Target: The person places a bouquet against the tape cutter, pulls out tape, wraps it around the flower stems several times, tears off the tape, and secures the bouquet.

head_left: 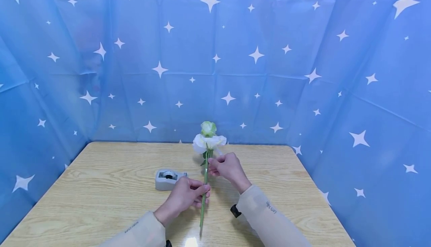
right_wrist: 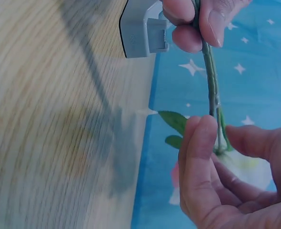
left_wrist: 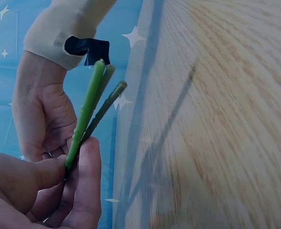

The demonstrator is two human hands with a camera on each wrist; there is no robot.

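Three green flower stems [left_wrist: 85, 112] are bunched together, topped by a white bloom [head_left: 209, 142] and a pale green-white bloom [head_left: 208, 128]. My left hand [head_left: 188, 194] pinches the stems low down between thumb and fingers, and their cut ends stick out past it in the left wrist view. Higher up, just under the blooms, my right hand [head_left: 227, 166] has its thumb and curled fingers [right_wrist: 200, 148] around the stems. A shiny patch shows on the stems between the hands. Green leaves [right_wrist: 173, 122] stand out beside the right fingertips. The right hand partly hides the blooms in the right wrist view.
A light grey tape dispenser [head_left: 165, 184] with a roll in it stands on the wooden table [head_left: 111, 187], left of the flowers and close to the left hand. Blue curtains [head_left: 188, 45] with white stars hang behind the table and at both sides.
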